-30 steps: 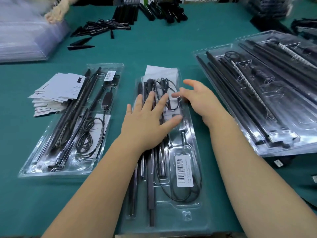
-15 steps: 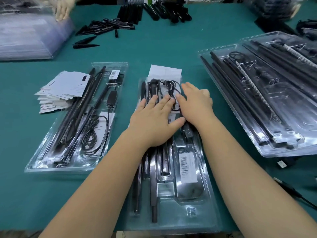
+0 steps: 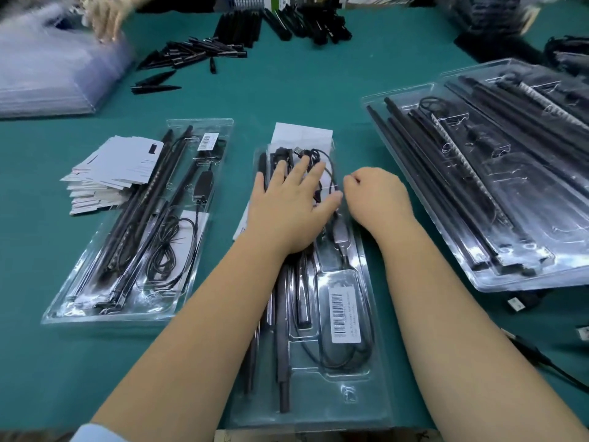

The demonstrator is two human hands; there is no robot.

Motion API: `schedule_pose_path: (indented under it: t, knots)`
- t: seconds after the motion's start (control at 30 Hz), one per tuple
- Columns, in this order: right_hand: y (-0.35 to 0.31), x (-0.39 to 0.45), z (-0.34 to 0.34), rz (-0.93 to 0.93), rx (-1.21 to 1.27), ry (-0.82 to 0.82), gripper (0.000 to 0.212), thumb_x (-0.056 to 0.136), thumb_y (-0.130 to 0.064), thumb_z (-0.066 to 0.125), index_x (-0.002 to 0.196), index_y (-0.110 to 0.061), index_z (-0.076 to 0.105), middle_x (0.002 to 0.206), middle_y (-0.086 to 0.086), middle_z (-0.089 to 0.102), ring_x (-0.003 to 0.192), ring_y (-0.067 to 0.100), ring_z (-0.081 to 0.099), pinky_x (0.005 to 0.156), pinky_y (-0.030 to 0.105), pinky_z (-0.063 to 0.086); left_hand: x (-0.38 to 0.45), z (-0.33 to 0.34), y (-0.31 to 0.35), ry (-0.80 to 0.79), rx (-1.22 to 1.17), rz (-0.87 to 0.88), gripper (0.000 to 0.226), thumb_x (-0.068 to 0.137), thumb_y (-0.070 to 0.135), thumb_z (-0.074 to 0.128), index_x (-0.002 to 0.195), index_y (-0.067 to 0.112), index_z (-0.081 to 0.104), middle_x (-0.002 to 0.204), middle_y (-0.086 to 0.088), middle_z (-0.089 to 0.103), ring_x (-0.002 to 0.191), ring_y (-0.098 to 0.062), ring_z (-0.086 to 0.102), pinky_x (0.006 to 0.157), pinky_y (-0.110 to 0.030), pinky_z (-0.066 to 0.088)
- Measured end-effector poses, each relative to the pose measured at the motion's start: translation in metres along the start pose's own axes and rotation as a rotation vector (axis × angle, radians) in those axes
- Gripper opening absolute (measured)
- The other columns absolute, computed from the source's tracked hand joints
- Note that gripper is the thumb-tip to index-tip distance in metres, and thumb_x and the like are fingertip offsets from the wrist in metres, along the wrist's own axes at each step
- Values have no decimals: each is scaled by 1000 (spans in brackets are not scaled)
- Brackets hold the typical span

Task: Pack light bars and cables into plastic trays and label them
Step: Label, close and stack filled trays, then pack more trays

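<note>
Left hand (image 3: 287,205) flat, fingers spread, pressing the middle tray (image 3: 366,393) — right hand (image 3: 376,196) curled, pinching the cable (image 3: 331,178).

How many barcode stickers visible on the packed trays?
2. One on the left tray's far end; one on the middle tray's near cable pocket. The right stack shows none, though some may be hidden.

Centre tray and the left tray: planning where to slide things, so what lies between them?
Bare green table between centre tray and left tray, head view.
</note>
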State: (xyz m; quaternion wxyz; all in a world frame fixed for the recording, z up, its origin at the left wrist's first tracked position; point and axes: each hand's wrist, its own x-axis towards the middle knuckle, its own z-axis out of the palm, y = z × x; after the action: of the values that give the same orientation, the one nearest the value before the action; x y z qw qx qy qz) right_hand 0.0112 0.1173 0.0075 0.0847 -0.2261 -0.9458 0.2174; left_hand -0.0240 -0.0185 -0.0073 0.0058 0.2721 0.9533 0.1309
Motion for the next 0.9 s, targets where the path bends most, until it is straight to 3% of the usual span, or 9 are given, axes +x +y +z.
schedule_pose_path:
  t: [0.07,0.23,0.33,0.43,0.53,0.63,0.73,0.83,0.9]
  knots:
    - [-4,-4,-3,34,-2,-38,21,95,-16,37,81,-9,52,86,11,56,77,28,48,63,31,34,1,-1,-1,-12,9,8,70,89,70,21,151,39,11,161,10,4,148,-20,2,116,-49,-3]
    - [0,-30,-17,356,602,-218,20,88,-12,44,90,1,60,74,17,66,49,27,61,50,33,52,2,0,-1,-12,7,-3,64,92,64,22,151,40,11,161,11,5,148,-19,1,117,-49,-3]
    - [10,-62,-16,224,508,-129,30,83,-28,51,97,-5,63,72,10,69,55,24,66,57,40,58,1,0,-1,-7,-5,2,66,91,66,23,151,39,11,161,11,5,148,-19,1,117,-49,-3]
    - [17,-74,-19,179,495,-153,38,83,-38,61,115,-19,60,93,3,70,64,15,68,58,31,53,0,-2,-1,-24,3,7,81,81,79,26,151,39,11,160,11,4,148,-20,1,116,-49,-3]
    - [21,-80,-23,196,620,-230,45,79,-36,71,119,-17,60,84,-2,70,58,5,66,50,22,42,0,-3,0,-31,23,1,89,76,82,27,151,37,12,161,10,4,148,-20,2,116,-50,-3]
    - [18,-86,-21,223,682,-255,60,74,-28,78,128,-16,55,81,-1,69,62,6,63,47,19,43,1,-3,1,-27,31,-7,90,76,83,26,152,37,13,161,10,5,148,-21,2,116,-50,-3]
    - [15,-88,-21,228,688,-215,57,74,-22,77,127,-17,56,86,-4,67,61,6,59,45,17,42,1,-4,1,-38,33,-1,92,73,84,21,151,37,11,161,9,4,148,-21,2,115,-51,-3]
    - [11,-91,-23,200,590,-167,50,80,-26,71,127,-17,56,93,-2,68,77,13,63,63,26,49,0,-4,3,-67,63,-2,91,74,83,19,151,36,10,161,8,3,148,-22,1,115,-51,-3]
    - [6,-98,-21,85,333,-140,45,88,-30,59,130,-15,52,109,1,63,95,19,58,77,26,42,-2,-6,5,-33,85,-22,89,76,83,23,151,34,18,160,3,11,146,-24,8,115,-50,3]
